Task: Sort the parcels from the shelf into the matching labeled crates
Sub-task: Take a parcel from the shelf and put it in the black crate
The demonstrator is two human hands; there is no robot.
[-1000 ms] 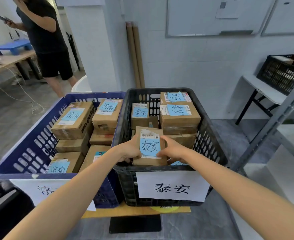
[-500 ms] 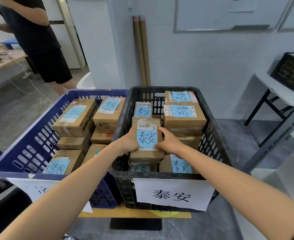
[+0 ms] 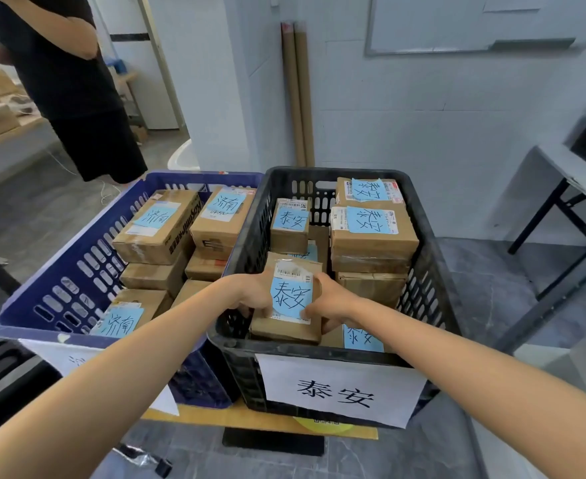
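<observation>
Parcel (image 3: 285, 327), gripped between left hand (image 3: 250, 296) and right hand (image 3: 333, 302) just inside the black crate's (image 3: 305, 347) front rim, could tip if released unevenly.

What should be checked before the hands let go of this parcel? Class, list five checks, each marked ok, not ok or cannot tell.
1. Note on the parcel reads 泰安, matching the sign: ok.
2. The parcel sits within the walls of the black crate: ok.
3. Grip of the left hand on one side: ok.
4. Grip of the right hand on the other side: ok.
5. The parcel fully supported from below: cannot tell.
</observation>
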